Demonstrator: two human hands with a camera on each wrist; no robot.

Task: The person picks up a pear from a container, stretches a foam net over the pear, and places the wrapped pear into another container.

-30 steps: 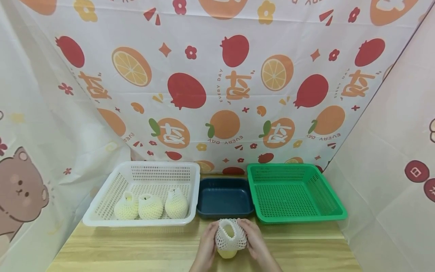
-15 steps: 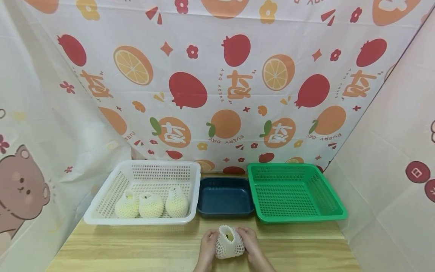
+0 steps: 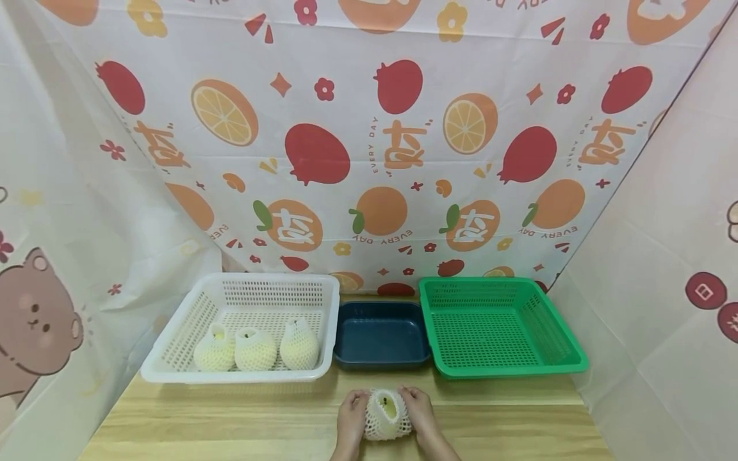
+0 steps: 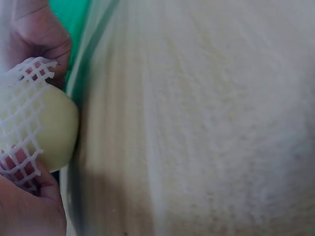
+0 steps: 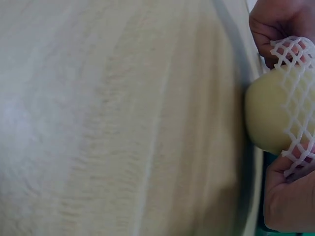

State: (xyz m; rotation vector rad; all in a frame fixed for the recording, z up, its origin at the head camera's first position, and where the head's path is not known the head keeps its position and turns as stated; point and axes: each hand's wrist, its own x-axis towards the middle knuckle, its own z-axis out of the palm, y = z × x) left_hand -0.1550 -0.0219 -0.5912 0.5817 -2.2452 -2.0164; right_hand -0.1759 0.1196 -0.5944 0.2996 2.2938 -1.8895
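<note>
A pale yellow pear [image 4: 64, 129] sits in a white foam net sleeve [image 3: 387, 426] in front of the dark blue tray. The sleeve opening faces up and shows a dark stem. My left hand [image 3: 352, 421] pinches the sleeve's left side, and my right hand [image 3: 421, 416] pinches its right side. Both wrist views show the mesh edge stretched between fingers and thumbs, with the pear's bottom [image 5: 266, 113] bare below it. In the left wrist view, the near left hand [image 4: 29, 209] has its thumb against the mesh. Some fingers are hidden behind the net.
Three netted pears [image 3: 256, 351] sit in a white basket [image 3: 242, 378] at the left. A dark blue tray [image 3: 380, 366] stands at the back middle, beside a green basket [image 3: 513, 371] on the right. Wooden tabletop [image 3: 242, 422] runs along the front.
Both hands moved down toward the front edge, drawing the sleeve lower around the pear. A second ago the pear's yellow bottom stuck out below the net in the head view.
</note>
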